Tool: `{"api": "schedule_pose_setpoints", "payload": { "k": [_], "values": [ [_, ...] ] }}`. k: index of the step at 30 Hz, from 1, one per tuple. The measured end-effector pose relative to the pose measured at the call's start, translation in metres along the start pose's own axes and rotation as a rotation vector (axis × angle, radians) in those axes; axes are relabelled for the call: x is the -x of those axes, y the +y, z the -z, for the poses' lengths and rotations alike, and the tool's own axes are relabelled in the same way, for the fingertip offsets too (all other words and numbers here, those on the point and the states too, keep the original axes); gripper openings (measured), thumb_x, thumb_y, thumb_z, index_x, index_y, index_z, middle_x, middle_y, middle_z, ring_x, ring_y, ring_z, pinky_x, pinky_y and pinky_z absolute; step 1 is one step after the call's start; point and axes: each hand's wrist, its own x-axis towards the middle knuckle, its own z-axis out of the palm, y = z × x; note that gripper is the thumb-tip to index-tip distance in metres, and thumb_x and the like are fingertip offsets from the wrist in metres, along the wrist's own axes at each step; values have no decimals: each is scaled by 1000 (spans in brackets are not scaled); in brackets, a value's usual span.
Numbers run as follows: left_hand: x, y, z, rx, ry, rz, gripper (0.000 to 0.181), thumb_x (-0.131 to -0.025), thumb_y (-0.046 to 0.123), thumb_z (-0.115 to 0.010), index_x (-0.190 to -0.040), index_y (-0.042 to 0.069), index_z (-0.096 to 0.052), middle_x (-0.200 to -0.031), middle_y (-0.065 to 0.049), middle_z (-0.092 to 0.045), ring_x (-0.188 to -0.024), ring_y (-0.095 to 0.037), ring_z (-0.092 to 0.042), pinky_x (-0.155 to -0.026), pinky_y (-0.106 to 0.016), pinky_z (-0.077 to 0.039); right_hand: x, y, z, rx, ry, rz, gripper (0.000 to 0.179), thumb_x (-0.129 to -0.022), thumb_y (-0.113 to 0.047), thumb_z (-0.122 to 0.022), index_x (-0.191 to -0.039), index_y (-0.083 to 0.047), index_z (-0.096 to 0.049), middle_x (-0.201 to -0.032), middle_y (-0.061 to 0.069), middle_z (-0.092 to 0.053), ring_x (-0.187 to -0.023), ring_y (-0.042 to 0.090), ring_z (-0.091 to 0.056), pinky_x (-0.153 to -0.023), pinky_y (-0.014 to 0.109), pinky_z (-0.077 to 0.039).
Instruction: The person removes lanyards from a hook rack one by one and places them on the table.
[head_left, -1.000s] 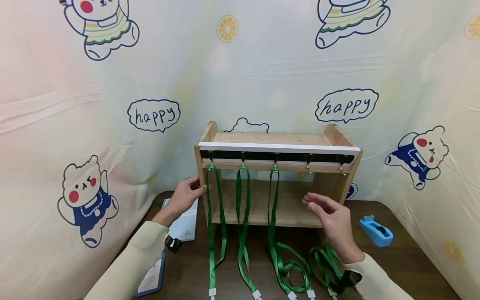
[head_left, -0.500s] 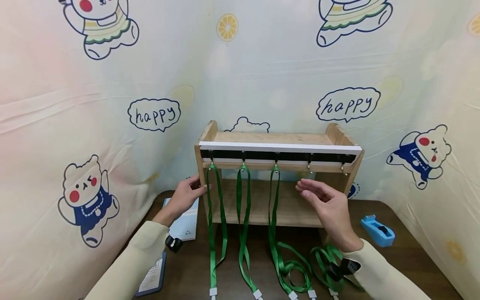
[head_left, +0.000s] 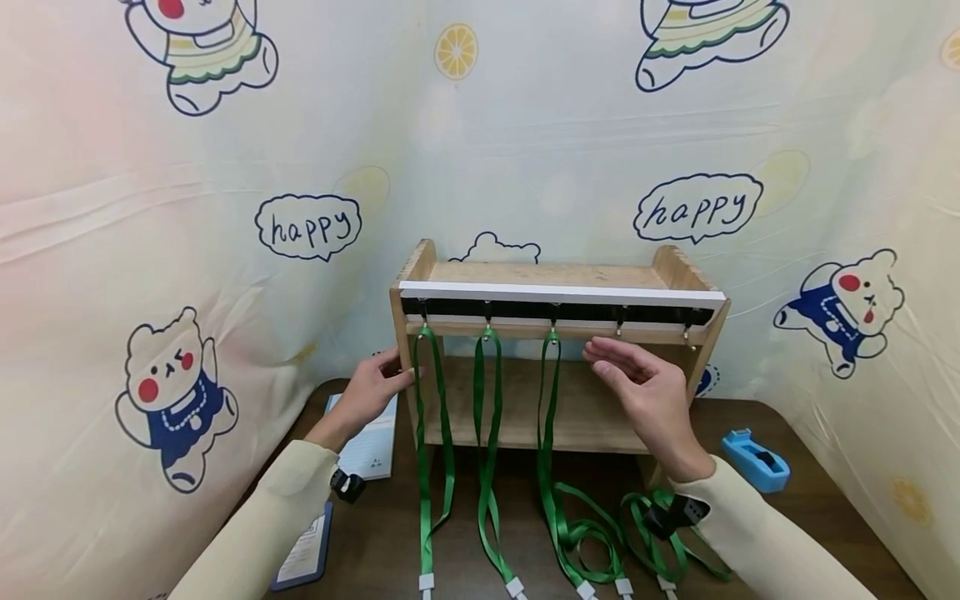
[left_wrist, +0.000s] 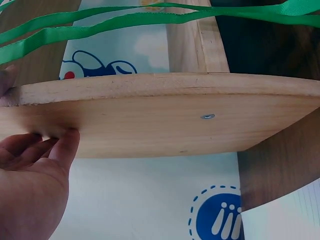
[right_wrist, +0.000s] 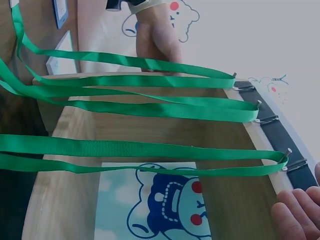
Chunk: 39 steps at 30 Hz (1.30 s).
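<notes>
A small wooden shelf [head_left: 592, 412] stands on the table, with a black hook strip [head_left: 521, 311] along its front. From the strip's left, middle-left and centre hooks hang three green lanyards [head_left: 446, 417], their white clips reaching the tabletop. My left hand [head_left: 367, 392] holds the shelf's left side panel [left_wrist: 140, 115], thumb at the front edge and fingers on the outer face. My right hand [head_left: 648, 400] is raised before the shelf's right half, fingers extended together and nothing in them. Its fingertips are just below the strip, right of the centre lanyard. Two bare metal hooks [head_left: 619, 321] show at the right.
More green lanyards [head_left: 637, 533] lie loosely coiled on the table under my right forearm. A blue tape dispenser [head_left: 756, 462] sits to the right. On the left are a pale blue notebook [head_left: 375, 450] and a blue-edged card holder [head_left: 306, 554]. Patterned cloth [head_left: 525, 150] surrounds the table.
My right hand has risen and shifted a little left, toward the hook strip. The left hand stays on the side panel; the hanging lanyards keep their places.
</notes>
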Motion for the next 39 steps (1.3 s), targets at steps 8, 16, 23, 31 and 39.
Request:
{"api": "schedule_pose_setpoints", "payload": {
  "k": [8,16,23,31,39],
  "values": [
    [-2,-3,1,-15,11,-13,47,-99,38,-64,-143,21,-57,-131,-13,-65,-118,-29,-62,-95,-44,-54,-8,3,-12,35,-42,11,31,-97,-19,-69,-127,-12,-70,-126,9,-73,-110,3,-71,-91,14,-53],
    [-1,-5,0,-19,4,-5,49,-98,41,-64,-143,22,-57,-132,-12,-65,-119,-28,-62,-98,-48,-53,-12,6,-25,63,-62,-10,32,-96,-24,-71,-127,-15,-71,-126,3,-73,-110,4,-70,-89,14,-54],
    [-1,-2,1,-4,3,-4,41,-100,34,-63,-138,19,-61,-131,-13,-66,-119,-29,-62,-101,-55,-51,-14,5,-31,78,-52,-18,32,-96,-29,-71,-126,-17,-71,-122,2,-75,-106,3,-70,-87,15,-55],
    [-2,-3,2,-27,8,-5,43,-100,31,-62,-141,19,-58,-134,-14,-65,-121,-28,-62,-100,-49,-53,-17,5,-37,95,-54,-15,32,-96,-28,-70,-125,-14,-72,-120,5,-76,-102,3,-71,-85,15,-55],
    [-1,-3,1,-26,2,-27,48,-99,37,-64,-144,20,-56,-132,-13,-65,-118,-28,-61,-96,-45,-54,-15,6,-43,93,-49,-76,36,-96,-33,-70,-125,-13,-71,-119,5,-75,-98,3,-71,-83,16,-56]
  ]
}}
